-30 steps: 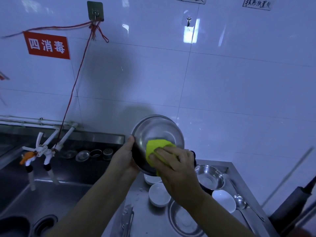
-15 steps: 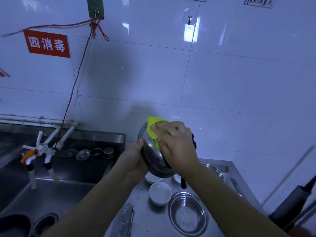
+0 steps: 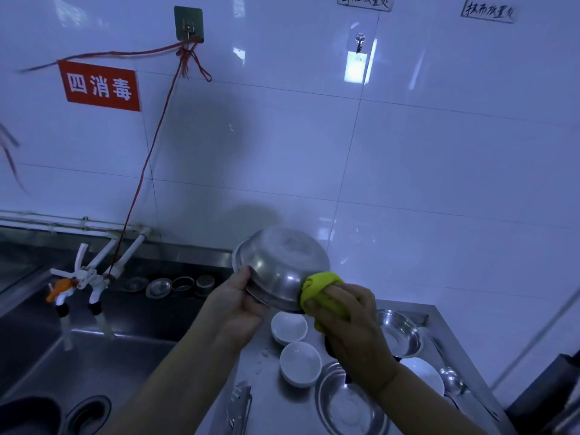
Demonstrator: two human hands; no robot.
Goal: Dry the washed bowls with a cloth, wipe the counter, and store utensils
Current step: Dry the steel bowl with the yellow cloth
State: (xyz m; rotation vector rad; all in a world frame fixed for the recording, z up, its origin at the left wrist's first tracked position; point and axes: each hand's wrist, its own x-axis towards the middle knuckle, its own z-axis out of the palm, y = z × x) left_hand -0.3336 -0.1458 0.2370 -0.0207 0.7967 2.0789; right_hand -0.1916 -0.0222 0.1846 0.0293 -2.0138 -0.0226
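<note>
i've got the steel bowl point(image 3: 279, 262) up in the air above the counter point(image 3: 273, 400), turned bottom-up and tilted, its base facing the white tiled wall point(image 3: 439, 183). my left hand point(image 3: 233, 306) grips the rim on the near-left side — thumb on the outer wall, the other fingers hidden under the edge. my right hand point(image 3: 348, 321) is curled round the yellow cloth point(image 3: 320, 290), bunching it and pressing it against the lower right side of the bowl's outer wall, right at the rim.

below my hands, on the counter, two small white bowls point(image 3: 293, 343) sit one behind the other, mouths up. just right of the nearer one a wide steel bowl point(image 3: 348, 406) stands open, partly hidden by my right forearm. further back, near the counter's far corner, another steel bowl point(image 3: 400, 334) rests upright, and in front of it a white dish point(image 3: 423, 375) with a metal ladle point(image 3: 452, 379) lying beside it at the right edge. something metal, maybe tongs point(image 3: 240, 409), lies at the counter's near-left edge — i can't tell for sure.

to the left is the sink point(image 3: 62, 356), with white taps point(image 3: 91, 277) above it and a few round metal strainers point(image 3: 175, 285) along its back ledge. a red sign point(image 3: 100, 86) and a red cord point(image 3: 147, 164) hang on the wall.
</note>
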